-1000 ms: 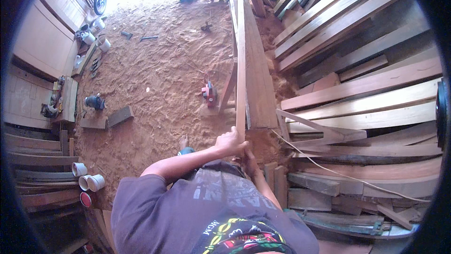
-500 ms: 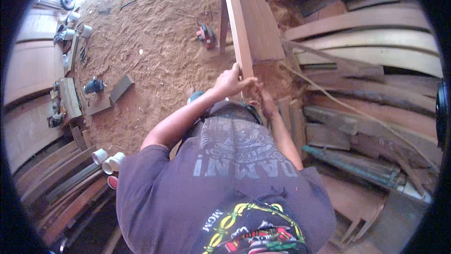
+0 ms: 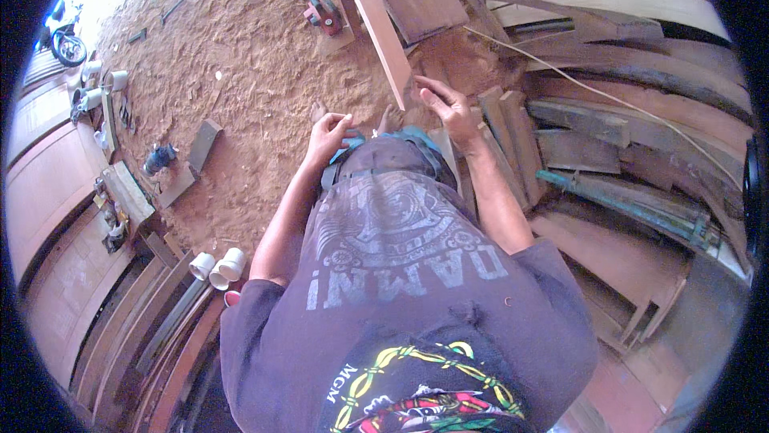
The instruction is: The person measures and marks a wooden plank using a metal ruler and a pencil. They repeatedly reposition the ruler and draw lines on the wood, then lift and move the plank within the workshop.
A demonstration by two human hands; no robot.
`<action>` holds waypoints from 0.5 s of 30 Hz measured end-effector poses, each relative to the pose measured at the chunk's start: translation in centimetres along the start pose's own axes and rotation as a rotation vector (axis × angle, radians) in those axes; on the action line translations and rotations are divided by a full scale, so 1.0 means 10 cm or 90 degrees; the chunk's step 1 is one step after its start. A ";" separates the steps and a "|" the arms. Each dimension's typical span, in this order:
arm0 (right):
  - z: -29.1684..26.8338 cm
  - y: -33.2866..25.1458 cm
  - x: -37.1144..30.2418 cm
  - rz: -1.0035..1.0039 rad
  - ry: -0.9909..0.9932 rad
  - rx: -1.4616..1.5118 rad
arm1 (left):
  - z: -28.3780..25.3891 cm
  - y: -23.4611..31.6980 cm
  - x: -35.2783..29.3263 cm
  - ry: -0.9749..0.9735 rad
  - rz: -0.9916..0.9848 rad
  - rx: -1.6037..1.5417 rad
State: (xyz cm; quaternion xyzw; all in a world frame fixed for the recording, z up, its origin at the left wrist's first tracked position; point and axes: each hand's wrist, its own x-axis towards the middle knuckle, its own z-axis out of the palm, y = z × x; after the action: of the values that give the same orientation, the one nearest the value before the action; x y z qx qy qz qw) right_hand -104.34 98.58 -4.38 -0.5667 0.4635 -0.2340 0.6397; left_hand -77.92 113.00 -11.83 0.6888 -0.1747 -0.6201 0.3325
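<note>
A long, narrow plank (image 3: 376, 28) runs away from me, its near end just in front of my body. My right hand (image 3: 452, 116) is raised beside that end, thumb and fingers apart, the fingertips close to its right edge. Whether they touch the wood I cannot tell. Lower and to the left, my left hand (image 3: 327, 138) hangs near my waist, away from the plank. Its fingers are loosely bent and apart, with nothing seen in them. Right of the plank lies a wider brown board (image 3: 420, 0).
Sawdust covers the ground (image 3: 240, 40). A red power tool (image 3: 323, 16) sits left of the plank, a blue one (image 3: 160, 159) farther left by wood offcuts (image 3: 204, 147). Stacked boards (image 3: 617, 88) line the right side, crossed by a thin strip (image 3: 593, 87). White cups (image 3: 228, 265) stand lower left.
Both hands have come off the plank's near end; the left drew back toward my waist, the right moved slightly up and aside. The view has shifted, and the plank appears more slanted.
</note>
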 end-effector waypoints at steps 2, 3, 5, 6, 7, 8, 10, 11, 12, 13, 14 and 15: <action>0.10 -0.08 -0.10 -0.075 0.017 -0.078 | -0.05 -0.09 -0.02 0.017 -0.023 -0.012; 0.16 -0.11 -0.13 -0.145 0.065 -0.196 | -0.07 -0.12 -0.04 0.020 -0.036 -0.019; 0.28 -0.14 -0.22 -0.182 0.105 -0.288 | -0.10 -0.16 -0.08 0.019 -0.042 -0.020; 0.33 -0.16 -0.26 -0.207 0.124 -0.336 | -0.12 -0.16 -0.10 0.025 -0.062 -0.021; 0.38 -0.16 -0.28 -0.218 0.149 -0.334 | -0.14 -0.17 -0.10 0.014 -0.045 -0.022; 0.41 -0.16 -0.29 -0.221 0.174 -0.339 | -0.16 -0.17 -0.10 0.013 -0.048 -0.021; 0.48 -0.16 -0.30 -0.209 0.219 -0.336 | -0.21 -0.19 -0.09 0.007 -0.058 -0.015; 0.52 -0.16 -0.29 -0.198 0.233 -0.355 | -0.25 -0.19 -0.06 0.002 -0.060 -0.011; 0.56 -0.16 -0.27 -0.173 0.249 -0.369 | -0.29 -0.19 -0.03 -0.004 -0.061 -0.006; 0.60 -0.16 -0.25 -0.155 0.269 -0.385 | -0.35 -0.19 0.01 -0.021 -0.070 -0.016; 0.64 -0.15 -0.19 -0.132 0.288 -0.390 | -0.41 -0.18 0.06 -0.033 -0.063 -0.009; 0.69 -0.15 -0.09 -0.116 0.310 -0.397 | -0.47 -0.17 0.10 -0.043 -0.057 -0.008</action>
State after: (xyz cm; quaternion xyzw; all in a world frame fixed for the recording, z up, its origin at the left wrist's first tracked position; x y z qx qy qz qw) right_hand -98.53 102.50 -3.15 -0.7003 0.5983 -0.2653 0.2850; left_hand -73.44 114.69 -13.65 0.6722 -0.1511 -0.6584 0.3030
